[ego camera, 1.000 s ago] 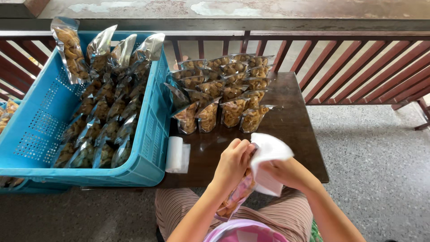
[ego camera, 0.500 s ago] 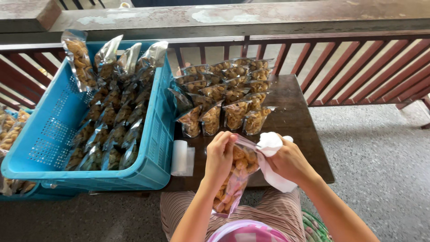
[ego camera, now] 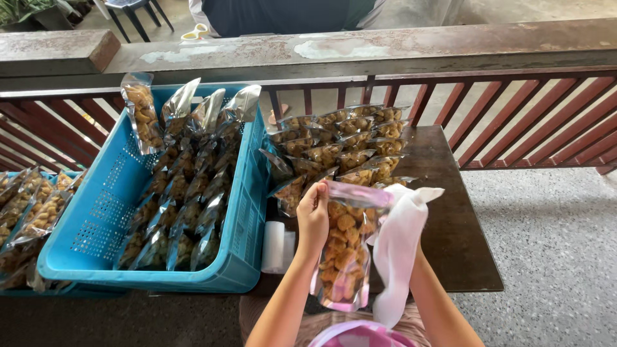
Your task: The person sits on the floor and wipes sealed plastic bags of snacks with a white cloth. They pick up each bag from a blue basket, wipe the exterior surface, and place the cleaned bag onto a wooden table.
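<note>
- Holding a clear plastic pouch of golden-brown snack pieces (ego camera: 344, 254) upright above the dark wooden table (ego camera: 450, 212), the left hand (ego camera: 313, 218) grips its upper left edge.
- Right hand, hidden behind a white cloth (ego camera: 398, 247), clutches that cloth against the pouch.
- Rows of similar filled pouches (ego camera: 340, 144) lie beyond; a blue plastic crate (ego camera: 103, 218) sits left.
</note>
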